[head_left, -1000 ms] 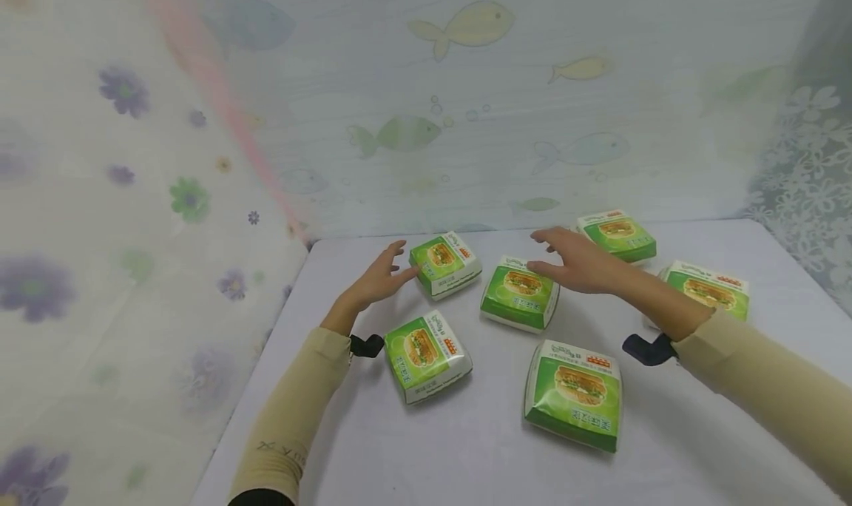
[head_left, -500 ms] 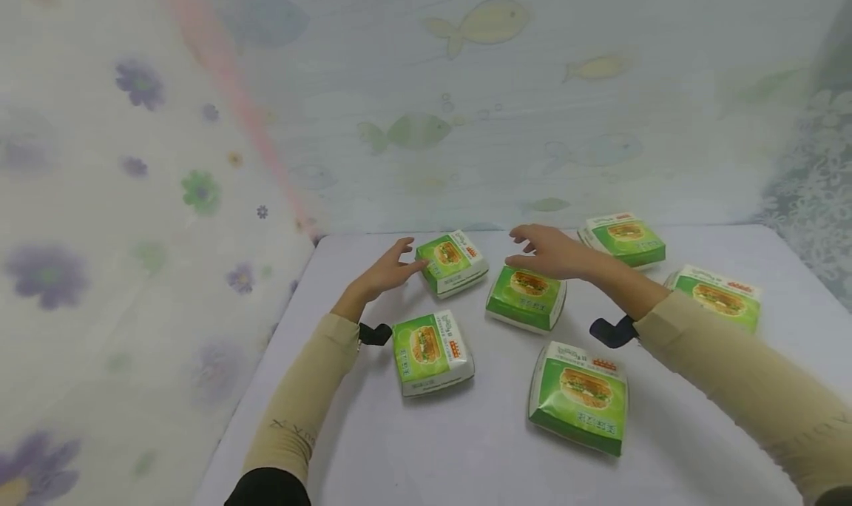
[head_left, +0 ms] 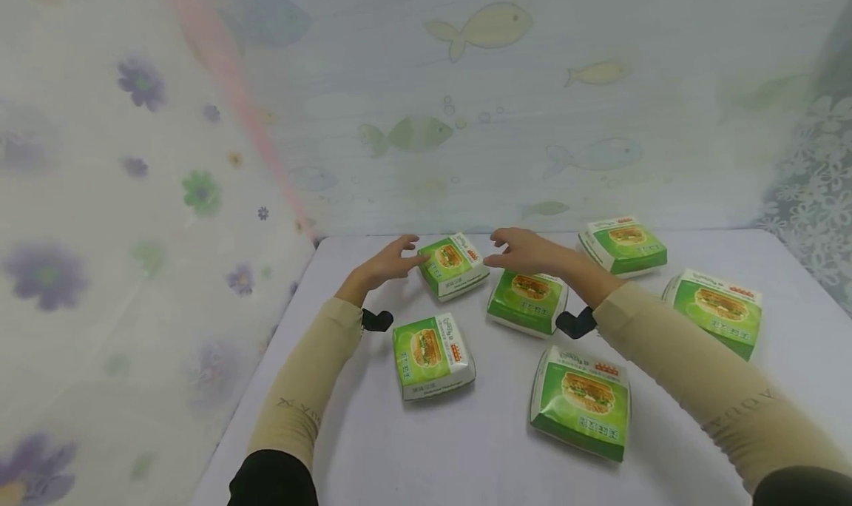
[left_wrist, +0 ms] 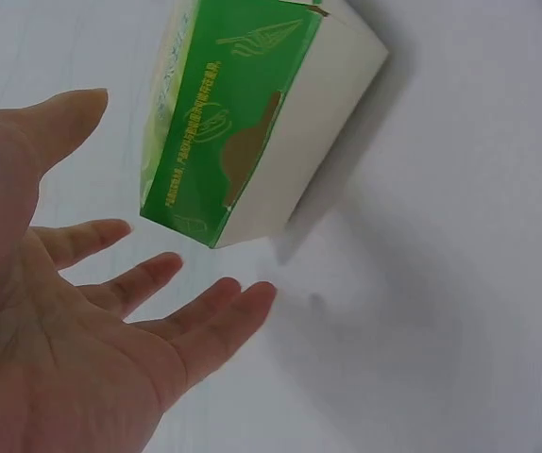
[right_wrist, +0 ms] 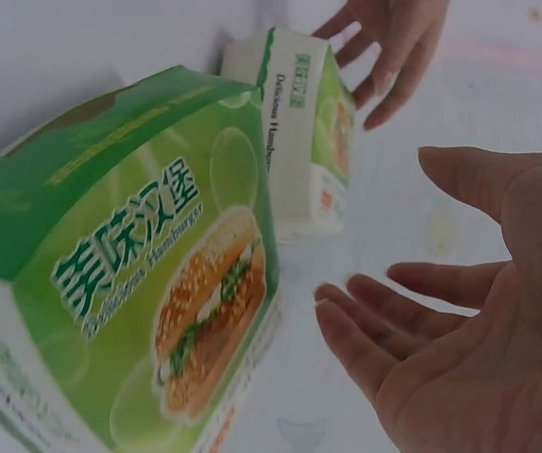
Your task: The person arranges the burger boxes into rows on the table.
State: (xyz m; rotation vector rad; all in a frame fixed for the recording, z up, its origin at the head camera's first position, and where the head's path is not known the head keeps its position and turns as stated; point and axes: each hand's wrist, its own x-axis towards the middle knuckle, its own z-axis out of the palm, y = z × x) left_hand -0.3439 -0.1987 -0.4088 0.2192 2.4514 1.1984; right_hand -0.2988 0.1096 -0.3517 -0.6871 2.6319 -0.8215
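Observation:
My left hand (head_left: 386, 262) is at the left side of the back-left hamburger box (head_left: 452, 266), a green and white carton with a burger picture. In the left wrist view its fingers are spread beside the box's green side (left_wrist: 224, 123), holding nothing. On the other side of that box is my right hand (head_left: 529, 252), thumb and fingers apart with nothing between them. Its forearm passes over the back edge of the middle hamburger box (head_left: 529, 299). The right wrist view shows the middle box close by, with the back-left box (right_wrist: 295, 132) beyond it.
More hamburger boxes lie on the white table (head_left: 399, 461): a front-left box (head_left: 433, 358), a front-right box (head_left: 580, 402), a right box (head_left: 719, 306) and a back-right box (head_left: 626, 244). Behind the table hangs a fish-printed curtain (head_left: 373, 62).
My right hand has moved left, from over the middle box toward the back-left box. The left hand has shifted only slightly. The boxes stay where they were on the table.

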